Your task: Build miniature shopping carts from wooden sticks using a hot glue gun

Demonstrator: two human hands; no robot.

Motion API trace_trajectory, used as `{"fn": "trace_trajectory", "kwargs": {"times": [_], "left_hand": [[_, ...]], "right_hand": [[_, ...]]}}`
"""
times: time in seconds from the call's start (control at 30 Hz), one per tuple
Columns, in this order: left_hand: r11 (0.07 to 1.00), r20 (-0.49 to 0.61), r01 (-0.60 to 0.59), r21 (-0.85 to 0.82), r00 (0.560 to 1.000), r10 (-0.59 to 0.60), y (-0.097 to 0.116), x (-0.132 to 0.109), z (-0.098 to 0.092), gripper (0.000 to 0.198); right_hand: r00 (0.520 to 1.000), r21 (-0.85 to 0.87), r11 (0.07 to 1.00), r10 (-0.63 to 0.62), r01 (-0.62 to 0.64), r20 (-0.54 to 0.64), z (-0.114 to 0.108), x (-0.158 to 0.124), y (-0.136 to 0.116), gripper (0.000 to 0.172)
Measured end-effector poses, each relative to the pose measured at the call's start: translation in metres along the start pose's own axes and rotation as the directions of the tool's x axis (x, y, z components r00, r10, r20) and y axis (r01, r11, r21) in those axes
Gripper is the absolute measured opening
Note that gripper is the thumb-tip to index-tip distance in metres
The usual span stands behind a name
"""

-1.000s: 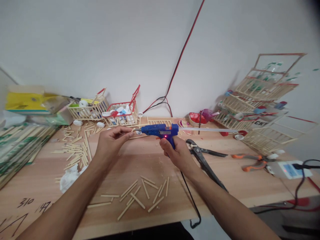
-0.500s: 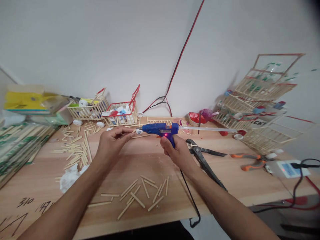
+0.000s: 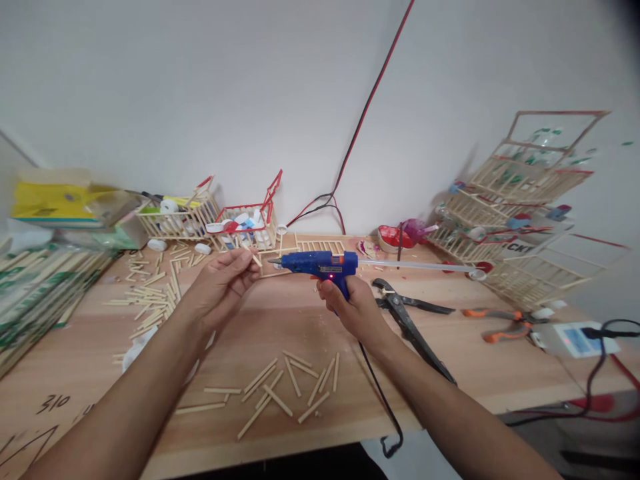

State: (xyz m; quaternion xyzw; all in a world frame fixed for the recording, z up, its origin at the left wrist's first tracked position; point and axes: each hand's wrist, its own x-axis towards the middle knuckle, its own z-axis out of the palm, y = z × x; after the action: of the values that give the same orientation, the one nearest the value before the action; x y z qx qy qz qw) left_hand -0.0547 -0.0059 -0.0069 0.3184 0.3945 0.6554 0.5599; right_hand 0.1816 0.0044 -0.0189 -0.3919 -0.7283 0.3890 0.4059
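My right hand (image 3: 350, 300) is wrapped round the handle of a blue glue gun (image 3: 320, 263), whose nozzle points left and whose small red light is lit. A long clear glue stick (image 3: 410, 265) sticks out of its back. Just left of the nozzle, my left hand (image 3: 227, 277) pinches a short wooden stick (image 3: 256, 259) between thumb and fingers. Nozzle and stick are apart. Behind them, a flat frame of wooden sticks (image 3: 320, 245) lies on the table.
Loose sticks (image 3: 273, 393) lie near the front edge, more at the left. Black pliers (image 3: 407, 323), orange-handled pliers (image 3: 500, 313) and a white power box (image 3: 570, 338) lie right. Small stick baskets (image 3: 245, 230) stand behind; stacked stick racks (image 3: 525, 200) stand back right.
My left hand has drawn back left from the nozzle and turned, and the short stick it holds now shows. The glue gun has hardly moved.
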Motion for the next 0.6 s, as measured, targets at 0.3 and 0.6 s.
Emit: {"fn": "trace_trajectory", "kwargs": {"times": [0.3,0.6], "left_hand": [[0.961,0.085,0.098,-0.257,0.993,-0.078,0.0012,-0.0018,0.0018,0.012],[0.959,0.078,0.113,-0.259,0.992,-0.096,-0.0004,-0.0031,0.0022,0.008]], "right_hand": [[0.999,-0.020,0.999,-0.033,0.033,0.020,0.0055,-0.0011,0.0015,0.050],[0.998,-0.053,0.997,-0.055,0.057,0.026,0.0060,-0.0002,-0.0016,0.049]]}}
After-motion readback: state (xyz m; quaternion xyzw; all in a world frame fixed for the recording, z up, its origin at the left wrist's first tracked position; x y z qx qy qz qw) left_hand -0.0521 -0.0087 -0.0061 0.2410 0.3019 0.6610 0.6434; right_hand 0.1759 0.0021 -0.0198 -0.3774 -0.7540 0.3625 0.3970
